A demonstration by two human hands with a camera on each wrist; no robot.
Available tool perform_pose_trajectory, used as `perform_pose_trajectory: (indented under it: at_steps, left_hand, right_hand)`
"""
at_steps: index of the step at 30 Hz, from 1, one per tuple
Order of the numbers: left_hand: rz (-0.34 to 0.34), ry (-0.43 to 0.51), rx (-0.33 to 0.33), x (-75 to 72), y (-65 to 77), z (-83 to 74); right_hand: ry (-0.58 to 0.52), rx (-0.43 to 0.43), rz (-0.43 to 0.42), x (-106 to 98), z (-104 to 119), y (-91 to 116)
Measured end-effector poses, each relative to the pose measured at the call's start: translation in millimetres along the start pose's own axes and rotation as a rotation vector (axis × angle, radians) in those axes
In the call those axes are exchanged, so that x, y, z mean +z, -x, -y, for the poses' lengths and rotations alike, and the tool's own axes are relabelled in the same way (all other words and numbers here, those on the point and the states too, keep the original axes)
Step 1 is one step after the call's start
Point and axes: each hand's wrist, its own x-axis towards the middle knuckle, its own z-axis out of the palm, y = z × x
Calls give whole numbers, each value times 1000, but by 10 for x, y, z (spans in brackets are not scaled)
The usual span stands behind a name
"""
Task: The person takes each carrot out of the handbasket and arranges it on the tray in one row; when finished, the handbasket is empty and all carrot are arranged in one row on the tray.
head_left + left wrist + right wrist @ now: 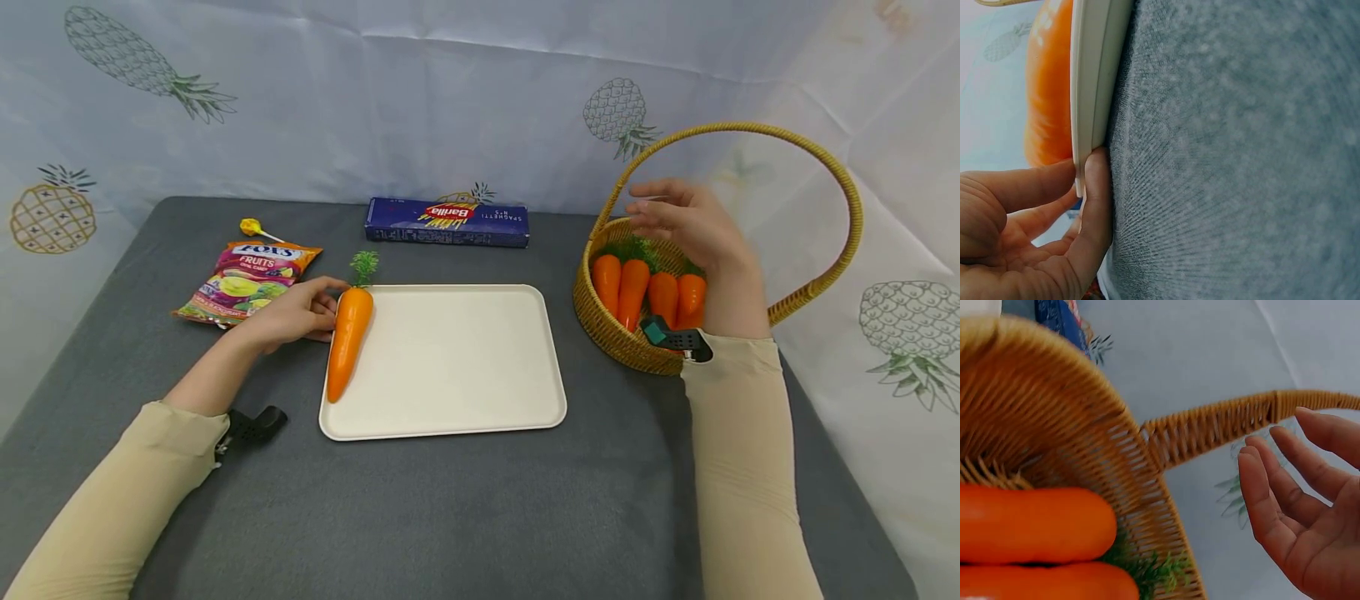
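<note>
Carrots [633, 287] lie in the wicker basket [596, 333] at the right of the desk [450, 517], four of them showing, side by side with their orange ends towards the near rim and green tops towards the far side. A tall looped handle [738, 127] arches over the basket. One more carrot [348, 337] lies on the cream tray [457, 362], along its left edge, the green top reaching past the far rim. The left hand [292, 315] has its fingers clamped on the tray's edge just beside that carrot, thumb above the rim and a finger beneath it. The right hand [693, 225] hangs over the basket, fingers loosely bent, with gaps between them; whether a fingertip touches the handle, I cannot tell. Left of the left hand sits a FOX'S FRUITS candy bag [243, 283], with a yellow lollipop [251, 227] behind it. Beyond the tray a blue Barilla spaghetti box [447, 222] lies flat. The insides of both packages are hidden. Pineapple-printed cloth [480, 108] hangs behind the desk
</note>
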Motion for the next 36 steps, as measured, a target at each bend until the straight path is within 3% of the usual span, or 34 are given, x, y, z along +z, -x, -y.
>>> perform_pose_trajectory:
  at_steps: [9, 18, 23, 36]
  left_hand:
    - [2, -4, -5, -5, 10, -6]
    - [0, 2, -4, 0, -1, -4]
    - [0, 2, 0, 7, 14, -16]
    - [-2, -4, 0, 8, 10, -5]
  right_hand:
    - [58, 99, 29, -140, -182, -68]
    - [353, 216, 104, -190, -303, -147]
    - [463, 270, 174, -203, -329, -176]
    - [538, 300, 222, -162, -346, -221]
